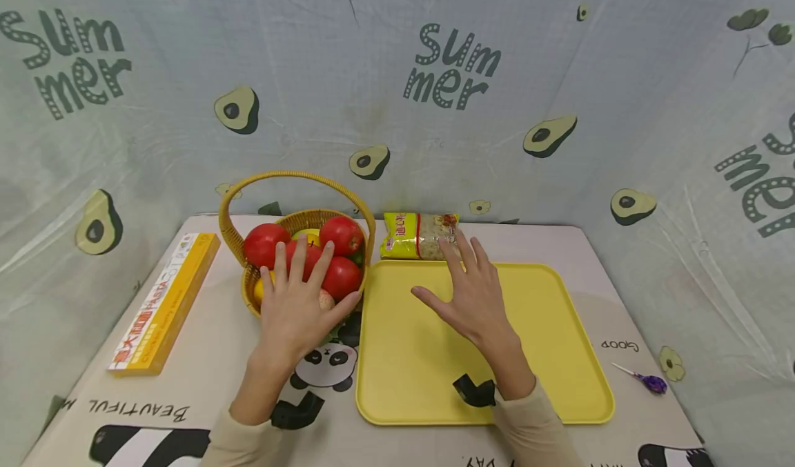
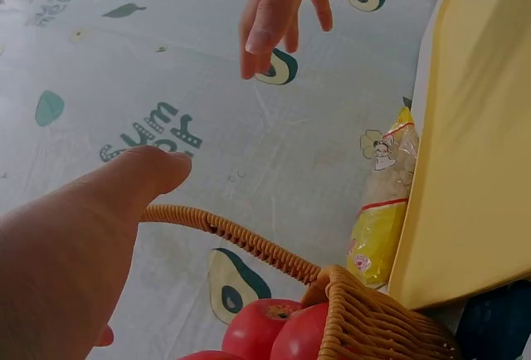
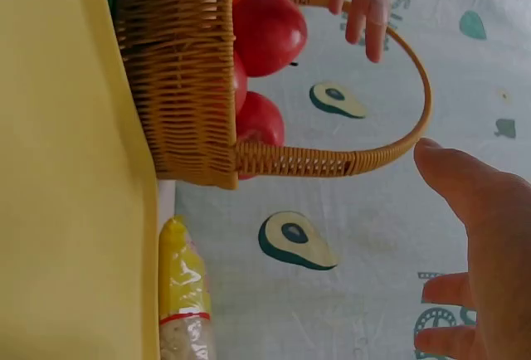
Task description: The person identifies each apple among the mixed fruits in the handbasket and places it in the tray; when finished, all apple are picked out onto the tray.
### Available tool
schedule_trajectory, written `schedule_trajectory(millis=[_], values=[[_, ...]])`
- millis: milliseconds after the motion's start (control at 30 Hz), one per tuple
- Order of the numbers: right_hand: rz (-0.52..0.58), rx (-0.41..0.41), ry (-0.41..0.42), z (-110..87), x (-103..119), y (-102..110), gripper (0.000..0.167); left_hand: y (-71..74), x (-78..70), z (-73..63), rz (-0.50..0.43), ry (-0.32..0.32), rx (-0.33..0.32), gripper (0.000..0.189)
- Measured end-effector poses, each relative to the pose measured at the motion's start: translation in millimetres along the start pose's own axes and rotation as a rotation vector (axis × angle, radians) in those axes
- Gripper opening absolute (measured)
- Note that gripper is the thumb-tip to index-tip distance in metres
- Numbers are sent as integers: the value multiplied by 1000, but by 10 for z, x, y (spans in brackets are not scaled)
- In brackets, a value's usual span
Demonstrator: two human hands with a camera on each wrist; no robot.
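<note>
My left hand (image 1: 295, 315) is spread, fingers apart, above a wicker basket (image 1: 230, 229) with a tall arched handle. Several red fruits (image 1: 340, 277) and some yellow ones fill that basket, partly hidden by the hand. Over the yellow tray (image 1: 404, 356) my right hand (image 1: 475, 298) is held up with its fingers spread and nothing in them. In the right wrist view the right thumb overlaps the basket handle (image 3: 423, 103). Behind the tray lies a yellow and clear food packet (image 1: 404, 236), its right end close to the right fingertips in the head view.
A long yellow and white pasta box (image 1: 164, 305) lies at the left of the table. To the right of the tray is a purple-wrapped lollipop (image 1: 652, 383). Printed cloth walls (image 1: 459, 150) enclose the table at the back and both sides.
</note>
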State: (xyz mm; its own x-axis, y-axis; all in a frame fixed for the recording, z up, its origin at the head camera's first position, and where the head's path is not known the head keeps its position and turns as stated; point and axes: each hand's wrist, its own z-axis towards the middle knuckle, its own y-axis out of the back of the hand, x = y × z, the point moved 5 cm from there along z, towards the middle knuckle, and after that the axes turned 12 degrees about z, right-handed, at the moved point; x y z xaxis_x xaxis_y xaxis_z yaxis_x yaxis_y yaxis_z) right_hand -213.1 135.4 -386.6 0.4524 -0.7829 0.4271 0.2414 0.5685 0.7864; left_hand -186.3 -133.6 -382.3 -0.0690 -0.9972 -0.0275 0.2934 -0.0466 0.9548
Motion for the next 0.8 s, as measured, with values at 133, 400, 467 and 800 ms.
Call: schedule_trajectory(millis=[133,400,467,800], values=[[19,10,17,58,89,-20,91,20,58,-43,-21,11,-28,90],[102,19,80,171,279,-85,92,31,214,-150,-85,34,-126,87],[133,20,95,192,325,-107,92,31,249,-178,-93,40,-139,88],[267,31,151,283,504,-232,87,-53,418,-324,-152,104,-141,84]])
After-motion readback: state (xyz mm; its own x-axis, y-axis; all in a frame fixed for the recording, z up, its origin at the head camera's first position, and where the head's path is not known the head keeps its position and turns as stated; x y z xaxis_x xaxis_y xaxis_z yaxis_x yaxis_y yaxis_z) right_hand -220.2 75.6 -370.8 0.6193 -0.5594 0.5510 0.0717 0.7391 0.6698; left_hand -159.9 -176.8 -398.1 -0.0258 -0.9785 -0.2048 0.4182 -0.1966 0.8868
